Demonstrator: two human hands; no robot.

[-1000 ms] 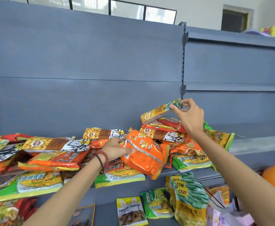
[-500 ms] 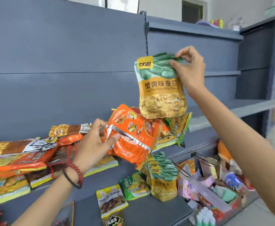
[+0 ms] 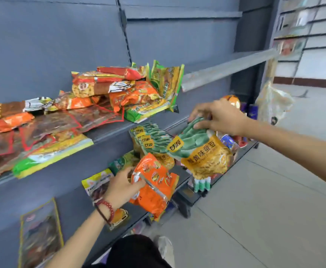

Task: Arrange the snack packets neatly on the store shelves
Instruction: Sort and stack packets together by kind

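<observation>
My right hand grips the top edge of a green-and-yellow snack packet, held tilted in the air in front of the lower shelf. Just to its left, a row of matching green-and-yellow packets stands upright on that lower shelf. My left hand, with a red bead bracelet on the wrist, holds an orange snack packet low over the lower shelf's front edge. A loose pile of orange, red and yellow packets lies on the upper shelf.
More packets lie flat on the lower shelf, among them a yellow one. A tall packet leans against the shelf back at lower left. A low rack of small goods stands to the right. Grey floor extends right.
Both hands dropped from the upper shelf to the lower one, each carrying its packet. The green-and-yellow packet went from hanging upright at head height to tilted beside the matching row. The view swung down and right.
</observation>
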